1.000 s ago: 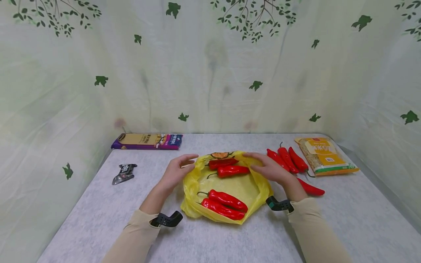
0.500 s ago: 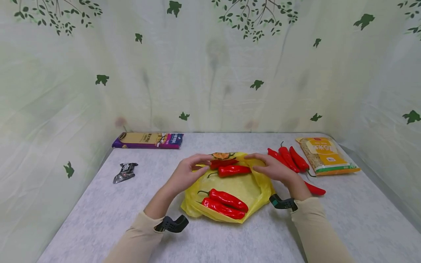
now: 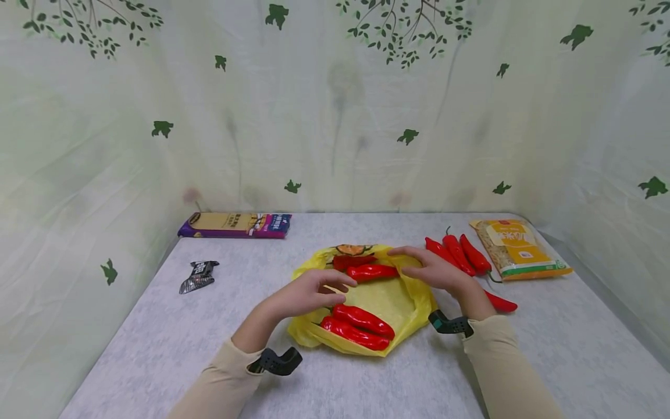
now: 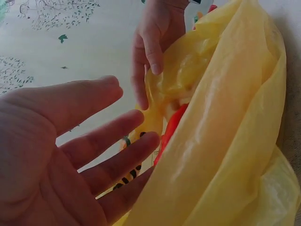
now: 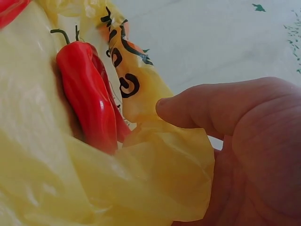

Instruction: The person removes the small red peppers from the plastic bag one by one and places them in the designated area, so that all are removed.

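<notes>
A yellow plastic bag (image 3: 419,302) lies spread with its mouth wide, and several red chili peppers (image 3: 361,317) are inside. Over the bag's left part is my left hand (image 3: 311,294), its fingers extended and apart, holding nothing; it partly covers the near peppers' stems. In the left wrist view this hand (image 4: 70,146) has its fingertips beside the bag's wall. My right hand (image 3: 437,270) holds the bag's far right rim, thumb on one side and fingers on the other. The right wrist view shows a red pepper (image 5: 89,94) near the thumb (image 5: 188,106).
To the right of the bag lie several more red peppers (image 3: 460,254), next to a yellow grain packet (image 3: 518,247). A long purple and tan packet (image 3: 235,225) is at the back left. A small black wrapper (image 3: 198,276) lies on the left.
My left hand has left the bag's left rim and moved right and nearer, over the bag. The right hand stays at the far right rim with only a slight shift.
</notes>
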Available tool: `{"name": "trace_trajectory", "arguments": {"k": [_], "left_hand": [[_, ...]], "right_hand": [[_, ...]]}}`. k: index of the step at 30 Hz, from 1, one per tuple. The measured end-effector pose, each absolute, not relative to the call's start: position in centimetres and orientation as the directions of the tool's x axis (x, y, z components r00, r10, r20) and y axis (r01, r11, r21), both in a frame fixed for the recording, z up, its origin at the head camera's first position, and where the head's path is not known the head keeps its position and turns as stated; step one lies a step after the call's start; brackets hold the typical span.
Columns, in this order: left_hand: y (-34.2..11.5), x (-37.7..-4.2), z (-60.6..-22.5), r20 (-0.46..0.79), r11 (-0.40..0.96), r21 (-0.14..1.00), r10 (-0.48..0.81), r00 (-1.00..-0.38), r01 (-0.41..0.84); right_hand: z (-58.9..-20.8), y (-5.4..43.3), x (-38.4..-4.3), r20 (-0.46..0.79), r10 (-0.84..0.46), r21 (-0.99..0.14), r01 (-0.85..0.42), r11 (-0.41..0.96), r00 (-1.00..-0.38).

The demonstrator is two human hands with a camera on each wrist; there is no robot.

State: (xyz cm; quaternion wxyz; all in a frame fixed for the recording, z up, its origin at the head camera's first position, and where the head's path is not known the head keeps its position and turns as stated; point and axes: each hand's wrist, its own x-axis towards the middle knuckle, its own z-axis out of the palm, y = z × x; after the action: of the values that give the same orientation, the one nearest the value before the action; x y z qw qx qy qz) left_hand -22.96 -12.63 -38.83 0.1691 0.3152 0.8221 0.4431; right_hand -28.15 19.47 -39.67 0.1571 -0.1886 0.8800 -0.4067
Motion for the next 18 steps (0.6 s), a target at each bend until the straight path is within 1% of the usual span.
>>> {"name": "trace_trajectory", "arguments": {"k": [6, 9, 18], "left_hand": [[-12.2, -22.9, -39.5, -0.031, 0.456, 0.789, 0.698, -0.715, 0.411], [-11.9, -22.7, -39.8, -0.039, 0.459, 0.782, 0.712, -0.701, 0.422], [-10.8, -22.3, -40.5, -0.037, 0.49, 0.729, 0.724, -0.688, 0.477]], "right_hand": [[-39.9, 19.5, -28.1, -0.116, -0.466, -0.776, -0.213, 0.594, -0.877], [-39.9, 19.6, -28.0, -0.112, -0.479, -0.775, -0.225, 0.591, -0.871], [-39.9, 19.5, -28.1, -0.1, -0.485, -0.763, -0.245, 0.598, -0.869]]}}
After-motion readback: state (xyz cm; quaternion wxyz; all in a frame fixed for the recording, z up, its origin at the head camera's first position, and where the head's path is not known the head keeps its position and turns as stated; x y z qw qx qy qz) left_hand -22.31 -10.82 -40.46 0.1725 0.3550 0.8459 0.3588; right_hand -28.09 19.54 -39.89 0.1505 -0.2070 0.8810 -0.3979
